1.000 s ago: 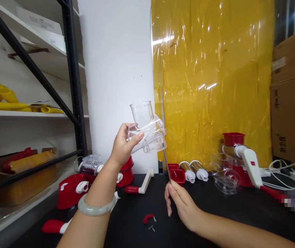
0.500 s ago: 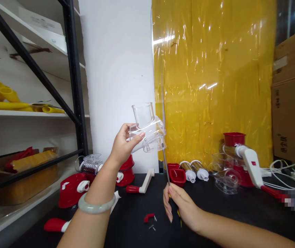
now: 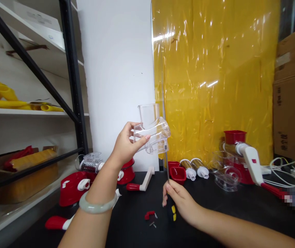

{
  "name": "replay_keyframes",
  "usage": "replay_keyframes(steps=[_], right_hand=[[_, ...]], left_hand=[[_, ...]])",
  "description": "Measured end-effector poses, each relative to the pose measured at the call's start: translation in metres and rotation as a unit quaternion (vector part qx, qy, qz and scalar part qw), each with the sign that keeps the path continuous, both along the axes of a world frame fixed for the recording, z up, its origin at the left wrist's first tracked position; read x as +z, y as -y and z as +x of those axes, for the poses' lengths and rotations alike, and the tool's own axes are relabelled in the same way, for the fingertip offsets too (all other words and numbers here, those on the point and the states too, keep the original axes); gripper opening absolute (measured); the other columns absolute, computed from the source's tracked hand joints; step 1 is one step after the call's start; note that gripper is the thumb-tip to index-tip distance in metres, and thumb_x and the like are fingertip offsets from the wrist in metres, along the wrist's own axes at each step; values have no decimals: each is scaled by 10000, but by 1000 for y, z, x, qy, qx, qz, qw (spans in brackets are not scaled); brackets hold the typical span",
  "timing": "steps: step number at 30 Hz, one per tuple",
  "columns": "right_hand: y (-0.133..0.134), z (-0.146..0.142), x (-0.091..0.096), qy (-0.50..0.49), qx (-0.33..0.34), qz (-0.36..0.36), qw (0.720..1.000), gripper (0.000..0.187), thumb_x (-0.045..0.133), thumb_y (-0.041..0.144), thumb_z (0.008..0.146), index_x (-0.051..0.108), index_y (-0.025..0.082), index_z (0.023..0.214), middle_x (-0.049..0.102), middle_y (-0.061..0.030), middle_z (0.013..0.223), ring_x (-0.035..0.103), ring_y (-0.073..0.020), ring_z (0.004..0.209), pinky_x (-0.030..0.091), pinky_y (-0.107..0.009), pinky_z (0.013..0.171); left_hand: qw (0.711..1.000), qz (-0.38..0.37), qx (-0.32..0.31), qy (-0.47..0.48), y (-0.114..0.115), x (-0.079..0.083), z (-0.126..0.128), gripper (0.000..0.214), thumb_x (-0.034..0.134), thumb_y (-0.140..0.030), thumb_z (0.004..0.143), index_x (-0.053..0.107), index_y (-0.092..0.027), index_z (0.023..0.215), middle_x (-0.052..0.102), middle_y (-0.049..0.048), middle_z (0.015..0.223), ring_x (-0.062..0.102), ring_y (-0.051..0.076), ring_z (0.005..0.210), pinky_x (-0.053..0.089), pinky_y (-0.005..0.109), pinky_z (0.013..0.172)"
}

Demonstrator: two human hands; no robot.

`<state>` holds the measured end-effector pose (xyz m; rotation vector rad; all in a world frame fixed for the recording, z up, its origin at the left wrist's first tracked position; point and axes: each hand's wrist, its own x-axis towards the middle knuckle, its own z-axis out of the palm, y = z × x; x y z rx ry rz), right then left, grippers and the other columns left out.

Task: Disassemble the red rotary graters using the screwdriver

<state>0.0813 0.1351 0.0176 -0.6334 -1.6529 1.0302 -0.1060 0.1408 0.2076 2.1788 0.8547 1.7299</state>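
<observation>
My left hand (image 3: 125, 144) is closed around a clear plastic grater housing (image 3: 153, 129) with a round chute on top, held up in the air over the black table (image 3: 214, 210). A pale green bangle (image 3: 98, 205) sits on that wrist. My right hand (image 3: 179, 201) grips a screwdriver (image 3: 167, 168) by its black and yellow handle, with the thin metal shaft pointing up so that its tip meets the underside of the clear housing. On the table below lie a small red clip (image 3: 149, 215) and a few loose screws (image 3: 153, 224).
Red grater bases (image 3: 71, 187), a crank handle (image 3: 140, 184), two grater drums (image 3: 194, 168) and a red tray (image 3: 177, 174) lie at the back. An assembled red and white grater (image 3: 240, 156) stands right, near white cables (image 3: 289, 170). Black shelving (image 3: 72, 79) stands left, cardboard boxes (image 3: 293, 100) right.
Both hands and the clear housing have shifted slightly to the right. My right hand has turned on the screwdriver, so its yellow and black handle now shows below the fingers.
</observation>
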Motion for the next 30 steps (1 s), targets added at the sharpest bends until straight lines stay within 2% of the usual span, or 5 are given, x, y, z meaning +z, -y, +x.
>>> replay_keyframes(steps=[9,14,19,24,30], right_hand=[[-5,40,45,231,93,12,968,452,729,374,798,640,212,1210,679,-88,1181,638,-211,1004,493,-369,869],[-10,45,45,254,106,-30,961,423,760,378,754,674,190,1122,713,-42,924,655,-190,853,508,-355,812],[-14,44,42,278,16,47,959,864,932,397,495,573,193,1253,624,-66,1092,610,-236,998,502,-375,880],[-12,47,46,262,159,15,952,788,784,360,757,405,233,1437,654,-76,1148,598,-238,1151,449,-424,1009],[-11,46,45,312,34,63,948,1155,946,379,457,388,191,1451,510,-130,1313,515,-299,1212,445,-431,1018]], left_hand=[[1000,18,-3,-5,3,0,-3,502,757,-473,711,551,-204,1082,637,69,1045,621,205,877,507,295,706],[1000,15,-5,-8,5,1,-3,496,755,-476,715,546,-201,1071,640,67,1029,623,205,885,502,305,734],[1000,14,-1,-12,4,1,-3,507,754,-494,712,543,-198,1065,634,64,1025,619,202,881,504,309,732],[1000,16,-1,-12,4,2,-4,516,753,-506,706,540,-198,1060,632,69,1038,622,207,886,507,315,729],[1000,20,4,-13,7,2,-4,511,751,-503,710,540,-197,1062,630,70,1047,623,207,882,511,325,732]])
